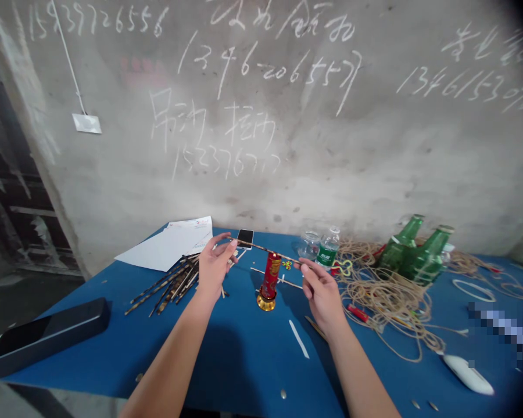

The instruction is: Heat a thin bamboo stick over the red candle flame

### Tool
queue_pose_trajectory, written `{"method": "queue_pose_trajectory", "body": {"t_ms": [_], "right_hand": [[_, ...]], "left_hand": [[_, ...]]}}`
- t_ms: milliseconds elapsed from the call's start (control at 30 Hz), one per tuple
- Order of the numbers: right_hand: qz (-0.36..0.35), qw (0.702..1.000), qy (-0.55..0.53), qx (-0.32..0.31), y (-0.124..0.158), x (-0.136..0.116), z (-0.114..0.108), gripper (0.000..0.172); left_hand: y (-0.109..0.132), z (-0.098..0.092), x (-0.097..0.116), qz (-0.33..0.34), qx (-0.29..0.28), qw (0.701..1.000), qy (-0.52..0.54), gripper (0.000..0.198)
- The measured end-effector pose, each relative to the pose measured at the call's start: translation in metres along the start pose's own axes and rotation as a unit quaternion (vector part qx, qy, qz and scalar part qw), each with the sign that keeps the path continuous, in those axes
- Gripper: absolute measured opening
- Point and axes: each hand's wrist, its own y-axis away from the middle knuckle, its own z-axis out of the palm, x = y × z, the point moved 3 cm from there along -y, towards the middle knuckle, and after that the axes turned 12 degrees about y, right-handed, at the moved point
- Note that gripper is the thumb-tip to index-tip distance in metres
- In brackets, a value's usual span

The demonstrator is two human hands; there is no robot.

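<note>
A thin, dark-mottled stick (pixel 261 248) stretches between my two hands, its middle just above a red candle (pixel 271 277) with gold markings. Fingers of my left hand (pixel 215 264) pinch its left end; thumb and fingers of my right hand (pixel 322 290) close on its right end. The candle stands upright on a gold holder (pixel 267 303); whether a flame burns at its top is hard to make out. Below my left hand lies a bundle of similar mottled sticks (pixel 174 284). Near my right hand a white strip (pixel 298 339) rests on the blue table (pixel 226 371).
At the right, a tangle of tan cord (pixel 383 290) spreads around two green bottles (pixel 431 255). A glass jar (pixel 309 245) and a clear bottle (pixel 328 248) stand behind. White papers (pixel 169 247), a phone (pixel 245 237) and a dark case (pixel 47 337) lie leftward. A grey wall (pixel 244 197) rises behind.
</note>
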Motion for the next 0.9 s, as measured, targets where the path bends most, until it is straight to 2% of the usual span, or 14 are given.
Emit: {"method": "queue_pose_trajectory", "body": {"t_ms": [167, 367, 900], "right_hand": [[0.000, 1.000, 0.010, -0.021, 0.002, 0.000, 0.004, 0.039], [-0.006, 0.999, 0.016, -0.041, 0.005, 0.001, 0.005, 0.039], [-0.002, 1.000, 0.025, -0.002, 0.007, -0.003, 0.005, 0.042]], "left_hand": [[0.001, 0.001, 0.001, 0.008, 0.012, 1.000, 0.012, 0.057], [-0.005, -0.007, 0.001, 0.015, 0.029, 0.999, 0.026, 0.054], [-0.018, -0.028, 0.007, 0.021, 0.064, 0.997, 0.034, 0.059]]}}
